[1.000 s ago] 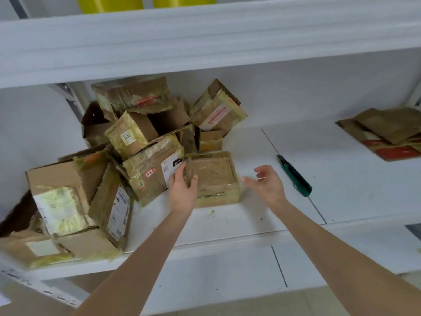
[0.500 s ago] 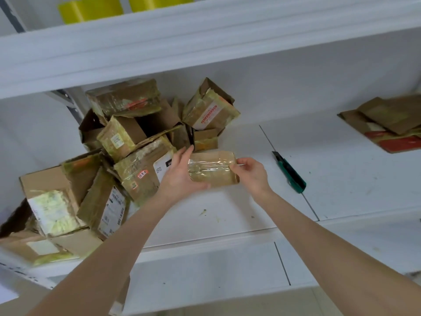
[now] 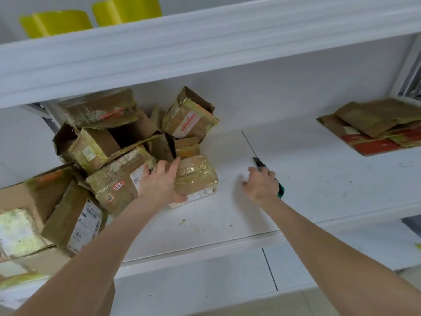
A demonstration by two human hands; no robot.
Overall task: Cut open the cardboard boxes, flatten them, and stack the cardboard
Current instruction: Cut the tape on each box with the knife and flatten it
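Beside the pile of boxes on the shelf, the left hand presses straight, spread fingers against the left side of a small taped box. It looks light, stiff and tape-slick, so it is best steadied by its sides. The right hand covers the knife, fingers curved over it. I cannot tell whether they grip it.

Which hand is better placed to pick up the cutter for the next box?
Right. The right hand lies over the green utility knife on the shelf, though a grip is not clear. The left hand rests against the taped box, farther from the knife, well placed to steady it.
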